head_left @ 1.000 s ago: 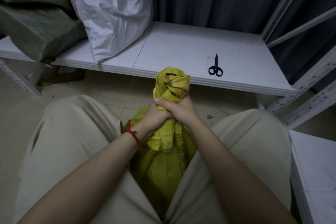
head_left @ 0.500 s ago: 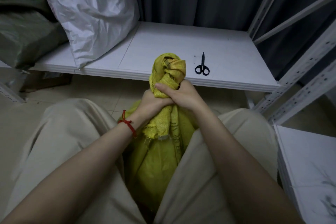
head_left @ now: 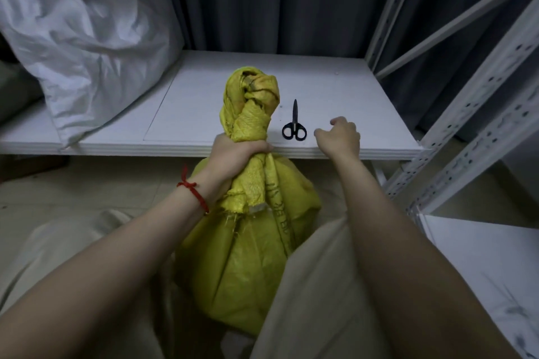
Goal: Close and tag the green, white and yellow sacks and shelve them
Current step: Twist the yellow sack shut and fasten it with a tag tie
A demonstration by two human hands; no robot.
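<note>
R hand (head_left: 339, 137) off sack (head_left: 242, 256), over wht shelf (head_left: 350, 87)

At frame centre, the left hand (head_left: 237, 154) grips the yellow sack's (head_left: 248, 265) twisted neck. The right hand (head_left: 339, 137), fingers loosely curled, hovers beside black scissors (head_left: 294, 125).

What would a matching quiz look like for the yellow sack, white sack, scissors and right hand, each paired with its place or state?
Things: 1 yellow sack; 2 white sack; 3 scissors; 4 right hand.
States: A lying on the shelf, at left; B neck gripped by the left hand; C flat on the shelf, blades pointing away; D near the shelf's front edge, holding nothing.
Pairs: 1-B, 2-A, 3-C, 4-D.
</note>
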